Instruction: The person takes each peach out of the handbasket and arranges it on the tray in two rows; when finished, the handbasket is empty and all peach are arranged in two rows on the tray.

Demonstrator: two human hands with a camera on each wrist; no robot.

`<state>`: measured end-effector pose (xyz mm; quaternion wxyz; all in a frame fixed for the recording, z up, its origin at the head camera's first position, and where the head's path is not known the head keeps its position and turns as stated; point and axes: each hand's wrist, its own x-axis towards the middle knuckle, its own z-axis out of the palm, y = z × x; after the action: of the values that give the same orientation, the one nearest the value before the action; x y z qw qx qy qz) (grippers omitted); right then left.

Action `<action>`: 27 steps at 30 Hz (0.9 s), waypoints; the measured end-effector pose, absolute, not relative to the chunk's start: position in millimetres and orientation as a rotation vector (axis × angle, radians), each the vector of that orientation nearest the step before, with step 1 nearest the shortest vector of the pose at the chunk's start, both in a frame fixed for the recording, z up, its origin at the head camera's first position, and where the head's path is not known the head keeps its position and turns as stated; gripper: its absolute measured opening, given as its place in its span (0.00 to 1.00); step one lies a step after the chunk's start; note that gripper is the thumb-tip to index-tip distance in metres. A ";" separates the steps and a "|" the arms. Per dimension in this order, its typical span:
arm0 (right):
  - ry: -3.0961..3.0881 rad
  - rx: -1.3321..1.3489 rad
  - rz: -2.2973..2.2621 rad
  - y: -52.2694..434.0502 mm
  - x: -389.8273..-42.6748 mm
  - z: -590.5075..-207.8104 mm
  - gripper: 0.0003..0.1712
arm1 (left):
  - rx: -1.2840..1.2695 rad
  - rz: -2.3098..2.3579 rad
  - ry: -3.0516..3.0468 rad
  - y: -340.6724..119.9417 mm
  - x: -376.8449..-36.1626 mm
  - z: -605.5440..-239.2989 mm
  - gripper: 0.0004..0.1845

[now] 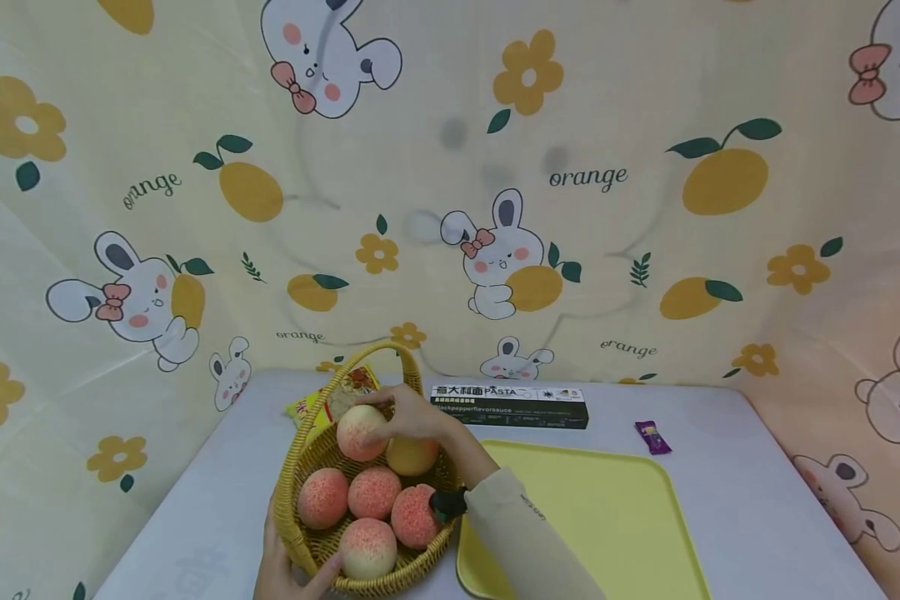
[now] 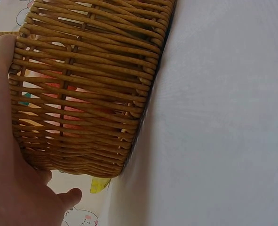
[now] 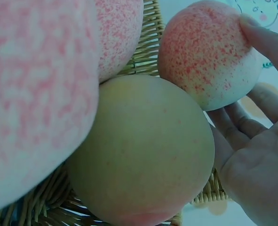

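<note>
A woven wicker basket (image 1: 291,475) with a tall arched handle holds several peaches, pink and pale yellow. My right hand (image 1: 412,414) pinches one peach (image 1: 360,433) between thumb and fingers at the far side of the basket. In the right wrist view that peach (image 3: 207,52) sits against the fingertips, beside a paler, yellowish peach (image 3: 143,146). My left hand (image 1: 277,558) grips the near left of the basket, its thumb over the rim. From the left wrist view, the basket's side (image 2: 87,94) stands beside the left hand (image 2: 16,183), and peaches show through the weave.
To the basket's right lies a yellow tray (image 1: 592,508). Behind it is a black pasta box (image 1: 510,410), and a small purple packet (image 1: 652,437) lies farther right. A yellow food packet (image 1: 356,383) is partly hidden behind the basket. A patterned cloth (image 1: 420,167) hangs behind the table.
</note>
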<state>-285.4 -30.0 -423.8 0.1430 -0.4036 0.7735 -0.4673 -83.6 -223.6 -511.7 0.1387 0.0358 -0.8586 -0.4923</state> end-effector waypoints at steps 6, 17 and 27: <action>2.200 -1.116 -1.414 -24.1 -284.1 -426.2 0.30 | 0.111 -1.422 -2.491 -223.7 -83.3 -510.9 0.52; 2.167 -1.062 -1.437 -8.0 -274.4 -418.6 0.31 | 0.109 -1.460 -2.474 -224.4 -83.8 -511.2 0.53; 2.192 -1.071 -1.447 8.7 -270.2 -414.5 0.32 | 0.107 -1.429 -2.495 -224.8 -83.6 -510.4 0.54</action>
<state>-270.2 8.7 -414.5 0.1518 -0.3733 0.7638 -0.5042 -83.6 -224.8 -510.4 0.1321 0.0368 -0.8596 -0.4922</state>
